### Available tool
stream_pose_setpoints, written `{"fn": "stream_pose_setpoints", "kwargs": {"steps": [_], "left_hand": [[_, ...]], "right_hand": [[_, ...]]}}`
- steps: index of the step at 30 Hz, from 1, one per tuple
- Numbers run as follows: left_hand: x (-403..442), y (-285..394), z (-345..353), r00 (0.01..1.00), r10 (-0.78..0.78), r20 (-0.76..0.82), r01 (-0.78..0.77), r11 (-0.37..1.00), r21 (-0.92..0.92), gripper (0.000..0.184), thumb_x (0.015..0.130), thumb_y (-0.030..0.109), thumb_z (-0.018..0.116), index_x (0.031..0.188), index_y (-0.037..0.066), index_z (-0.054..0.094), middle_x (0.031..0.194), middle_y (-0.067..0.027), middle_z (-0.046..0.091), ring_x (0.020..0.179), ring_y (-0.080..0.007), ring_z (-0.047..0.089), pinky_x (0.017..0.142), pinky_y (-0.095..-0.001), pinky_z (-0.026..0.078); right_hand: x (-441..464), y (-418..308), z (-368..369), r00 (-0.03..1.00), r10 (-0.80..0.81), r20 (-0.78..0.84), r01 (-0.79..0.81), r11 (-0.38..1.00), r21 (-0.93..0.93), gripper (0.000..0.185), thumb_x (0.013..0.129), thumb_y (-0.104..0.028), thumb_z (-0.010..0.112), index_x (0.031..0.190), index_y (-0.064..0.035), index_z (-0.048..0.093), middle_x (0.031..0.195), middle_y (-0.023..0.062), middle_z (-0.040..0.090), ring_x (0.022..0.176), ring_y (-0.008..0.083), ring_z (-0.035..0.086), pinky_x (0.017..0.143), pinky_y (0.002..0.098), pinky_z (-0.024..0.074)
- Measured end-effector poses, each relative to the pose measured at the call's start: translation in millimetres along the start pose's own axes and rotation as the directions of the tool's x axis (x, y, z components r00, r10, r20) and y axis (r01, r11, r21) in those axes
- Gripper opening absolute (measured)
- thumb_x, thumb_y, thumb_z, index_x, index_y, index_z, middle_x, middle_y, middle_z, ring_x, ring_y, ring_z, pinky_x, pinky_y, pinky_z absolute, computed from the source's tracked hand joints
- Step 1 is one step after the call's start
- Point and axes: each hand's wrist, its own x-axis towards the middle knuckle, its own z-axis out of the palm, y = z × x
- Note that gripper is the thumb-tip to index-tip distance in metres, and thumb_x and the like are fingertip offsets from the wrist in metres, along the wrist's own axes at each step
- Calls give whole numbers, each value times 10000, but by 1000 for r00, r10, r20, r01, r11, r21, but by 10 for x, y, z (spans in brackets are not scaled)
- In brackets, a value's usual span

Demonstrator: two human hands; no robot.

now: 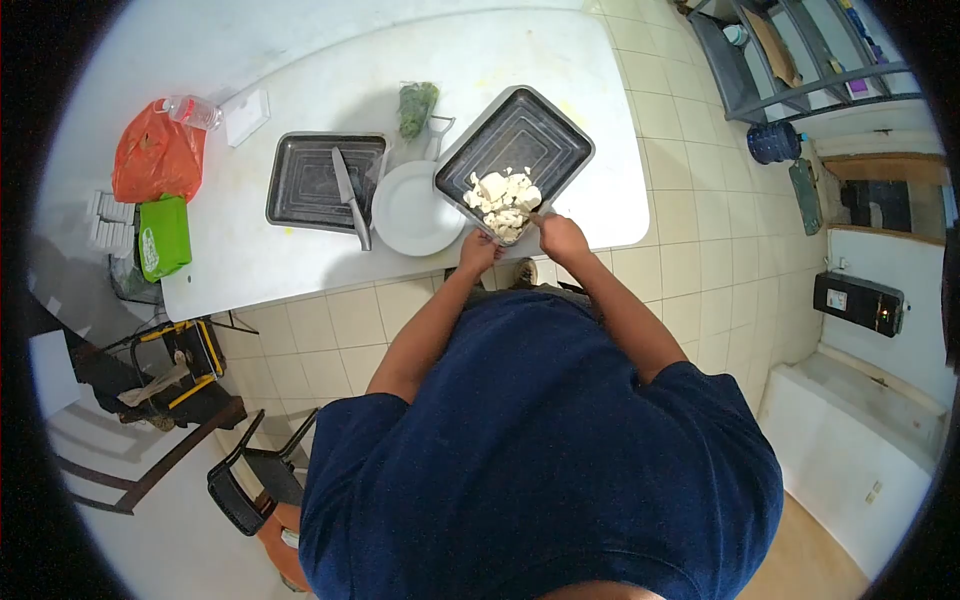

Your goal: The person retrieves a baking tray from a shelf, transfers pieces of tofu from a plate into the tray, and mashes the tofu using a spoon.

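Note:
A dark rectangular baking tray lies at an angle near the table's front right. Pale, crumbly white chunks of food are heaped in its near corner. At that corner, my left hand grips the tray's rim, its fingers partly hidden. My right hand is closed on the handle of a utensil, whose end reaches into the chunks; its kind is too small to tell. Left of the tray, close to my left hand, sits a white plate.
A second dark tray has a knife across it, handle over the front edge. Behind the plate are a bag of greens and a peeler-like tool. An orange bag, bottle and green bag stand left.

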Motion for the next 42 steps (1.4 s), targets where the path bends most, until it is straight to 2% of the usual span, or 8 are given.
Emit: {"fn": "stream_pose_setpoints", "kwargs": {"steps": [4, 7, 10, 20, 26, 37, 40, 42], "left_hand": [[31, -37, -22, 1000, -5, 13, 5, 1000, 16, 139, 918, 133, 574, 1013, 46, 520, 844, -100, 705, 654, -167, 653, 529, -299, 491], [8, 25, 1, 999, -39, -9, 39, 998, -39, 90, 895, 31, 564, 964, 7, 513, 780, -123, 674, 679, -197, 670, 562, -323, 523], [8, -20, -10, 1000, 15, -2, -15, 1000, -5, 134, 925, 132, 566, 1013, 52, 504, 837, -100, 706, 645, -163, 648, 522, -299, 485], [10, -12, -7, 1000, -1, 15, 1, 1000, 3, 124, 910, 102, 561, 987, 33, 494, 832, -110, 701, 665, -166, 649, 520, -301, 484], [-66, 104, 6, 1000, -28, 6, 28, 999, 28, 94, 899, 52, 553, 970, 7, 511, 810, -125, 695, 673, -179, 657, 505, -286, 470], [15, -47, -8, 999, 48, 25, -48, 999, -14, 143, 916, 141, 559, 1025, 56, 523, 851, -84, 706, 650, -143, 629, 502, -293, 469], [-120, 151, 7, 1000, 1, 11, -1, 1000, 14, 122, 898, 24, 559, 1014, -10, 539, 897, -117, 653, 744, -196, 673, 607, -303, 528], [-135, 189, 13, 1000, -30, -2, 30, 1000, -5, 124, 897, 24, 559, 1016, -8, 540, 894, -113, 653, 734, -188, 669, 612, -300, 529]], "right_hand": [[-8, -102, -90, 997, 72, -40, -70, 997, 38, 325, 777, -59, 495, 1074, -41, 626, 831, 215, 645, 764, 358, 645, 697, 460, 521], [-11, -38, 134, 982, 77, 170, -65, 995, -75, 275, 774, -57, 500, 1010, -24, 638, 823, 220, 646, 758, 361, 649, 698, 464, 522], [-78, 6, 227, 996, 7, 92, -4, 1000, -30, 315, 769, -62, 507, 1048, -25, 646, 818, 227, 645, 752, 365, 652, 679, 465, 525], [-25, -41, -99, 998, 45, -51, -40, 994, 99, 358, 785, -78, 487, 1104, -74, 648, 860, 220, 656, 765, 372, 647, 703, 474, 521], [-91, -37, 175, 993, -33, 111, 41, 997, -68, 341, 769, -64, 486, 1066, -71, 654, 815, 219, 659, 771, 359, 655, 693, 471, 522], [29, -10, -320, 998, -60, -1, 60, 998, 24, 383, 779, -50, 486, 1104, -135, 669, 924, 170, 666, 835, 338, 658, 735, 447, 528], [2, 73, -142, 983, -59, 174, 70, 996, -62, 382, 790, -39, 470, 1106, -126, 666, 894, 183, 654, 815, 343, 645, 721, 460, 511], [-39, 30, -23, 987, -65, 144, 78, 993, -88, 390, 788, -37, 467, 1112, -131, 662, 890, 181, 652, 814, 338, 647, 718, 457, 514]]}}
